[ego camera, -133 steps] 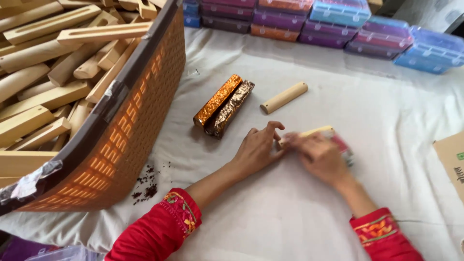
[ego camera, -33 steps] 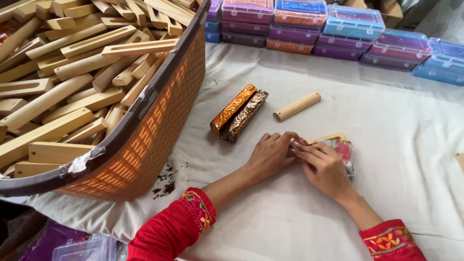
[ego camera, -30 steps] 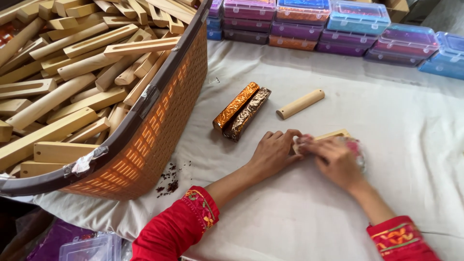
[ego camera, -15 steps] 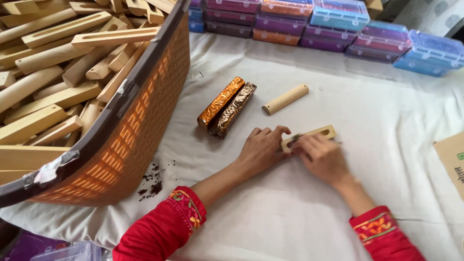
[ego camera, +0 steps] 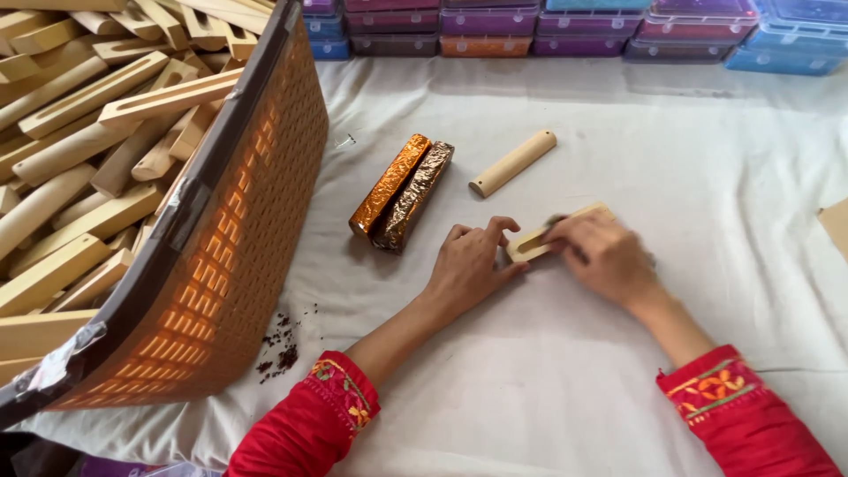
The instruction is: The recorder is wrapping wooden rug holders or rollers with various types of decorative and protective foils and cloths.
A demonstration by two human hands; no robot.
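Head view: foil-wrapped sticks (ego camera: 402, 194) beside basket (ego camera: 238, 238)

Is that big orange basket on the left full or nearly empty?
Full. The orange basket is heaped to its rim with pale wooden sticks, some of them slotted.
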